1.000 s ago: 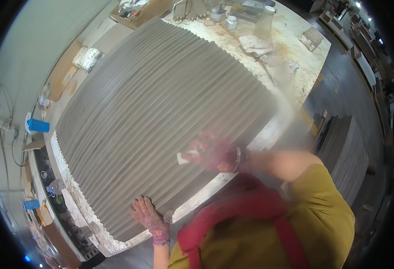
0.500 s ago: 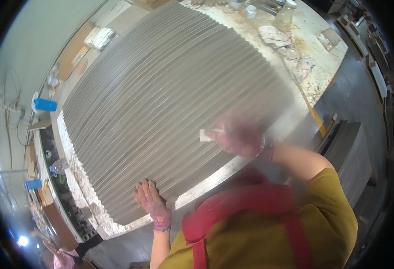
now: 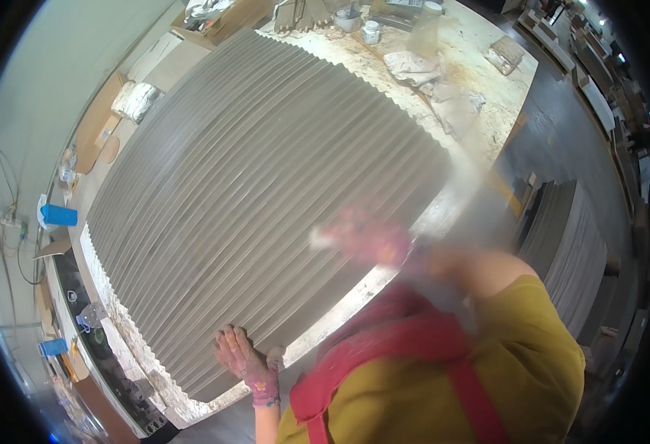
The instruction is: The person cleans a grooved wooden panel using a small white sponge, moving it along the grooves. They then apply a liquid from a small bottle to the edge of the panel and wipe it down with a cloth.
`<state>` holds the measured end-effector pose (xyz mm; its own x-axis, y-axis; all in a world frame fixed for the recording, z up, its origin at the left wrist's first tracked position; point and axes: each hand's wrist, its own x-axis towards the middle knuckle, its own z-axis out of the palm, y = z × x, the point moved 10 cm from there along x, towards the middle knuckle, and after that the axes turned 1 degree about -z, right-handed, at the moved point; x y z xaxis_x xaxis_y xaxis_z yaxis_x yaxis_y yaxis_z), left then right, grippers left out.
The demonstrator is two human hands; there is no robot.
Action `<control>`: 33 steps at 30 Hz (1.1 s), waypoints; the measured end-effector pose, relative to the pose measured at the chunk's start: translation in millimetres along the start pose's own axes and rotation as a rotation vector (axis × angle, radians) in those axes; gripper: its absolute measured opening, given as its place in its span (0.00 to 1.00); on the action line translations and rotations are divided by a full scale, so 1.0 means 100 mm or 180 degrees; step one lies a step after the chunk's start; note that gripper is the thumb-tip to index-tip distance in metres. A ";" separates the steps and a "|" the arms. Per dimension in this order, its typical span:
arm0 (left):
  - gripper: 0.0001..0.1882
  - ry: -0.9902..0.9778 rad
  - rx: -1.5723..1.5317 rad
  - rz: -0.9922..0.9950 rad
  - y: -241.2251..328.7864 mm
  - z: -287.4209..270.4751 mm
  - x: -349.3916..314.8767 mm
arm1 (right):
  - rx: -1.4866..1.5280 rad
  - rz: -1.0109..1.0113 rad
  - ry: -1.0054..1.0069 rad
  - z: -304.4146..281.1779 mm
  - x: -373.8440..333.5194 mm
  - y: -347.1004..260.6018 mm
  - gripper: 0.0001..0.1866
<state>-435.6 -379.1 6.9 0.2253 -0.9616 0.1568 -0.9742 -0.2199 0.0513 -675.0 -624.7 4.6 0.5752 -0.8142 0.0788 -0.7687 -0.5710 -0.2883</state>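
Observation:
A wide stack of grey ribbed strips or panels (image 3: 266, 170), with stepped, jagged side edges, spreads across the table in front of me. My left hand (image 3: 241, 361), in a stained pink-purple glove, rests flat with fingers stretched on its near left corner. Over the near right part is my right hand (image 3: 369, 235), gloved alike and smeared by motion. Its fingers are closed on a small white block (image 3: 321, 237) that sticks out to the left, at or just above the ribs. Whether the block touches them is unclear.
White jars (image 3: 371, 32), crumpled cloths (image 3: 414, 68) and a wrapped block (image 3: 507, 55) lie on the stained worktop (image 3: 480, 89) at the far right. A blue box (image 3: 59, 214) stands at the left. Stacked grey boards (image 3: 562, 244) are beside me on the right.
The whole view has turned, so the table sits lower and farther left. My right hand keeps the white block over the near right ribs, blurred in both frames. My left hand stays on its corner.

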 end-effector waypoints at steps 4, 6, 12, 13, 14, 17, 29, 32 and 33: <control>0.37 0.0107 -0.0086 0.0078 0.09 -0.07 0.07 | -0.0642 0.0783 0.0876 -0.75 -0.04 1.92 0.13; 0.42 0.0247 0.0031 0.0174 0.08 -0.03 0.09 | -0.0593 0.1042 0.1645 -1.17 -0.28 2.78 0.14; 0.46 0.0453 0.0125 0.0153 0.07 -0.12 0.04 | -0.0611 0.0270 0.1178 -1.10 -0.15 1.72 0.20; 0.46 0.0377 0.0013 0.0198 0.09 -0.12 0.07 | -0.0821 0.0565 0.1166 -1.08 -0.20 2.06 0.20; 0.46 0.0350 0.0028 0.0199 0.08 -0.09 0.07 | -0.1029 0.0859 0.1147 -1.08 -0.25 2.39 0.21; 0.44 0.0380 0.0059 0.0205 0.07 -0.06 0.05 | -0.0856 0.0211 0.1157 -1.27 -0.05 1.56 0.18; 0.46 0.0330 -0.0106 0.0232 0.10 -0.07 0.05 | -0.0647 0.0810 0.0771 -0.96 -0.43 2.18 0.20; 0.45 0.0494 0.0080 0.0300 0.11 -0.07 0.07 | -0.1132 0.1282 0.1112 -1.45 -0.53 2.40 0.20; 0.46 0.0483 0.0021 0.0273 0.11 -0.07 0.07 | -0.0948 0.0700 0.1188 -1.49 -0.49 1.93 0.20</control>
<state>-444.5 -387.2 15.5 0.1406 -0.9411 0.3075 -0.9899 -0.1397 0.0250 -893.1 -711.0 87.3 0.2941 -0.8693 0.3973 -0.9375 -0.3432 -0.0569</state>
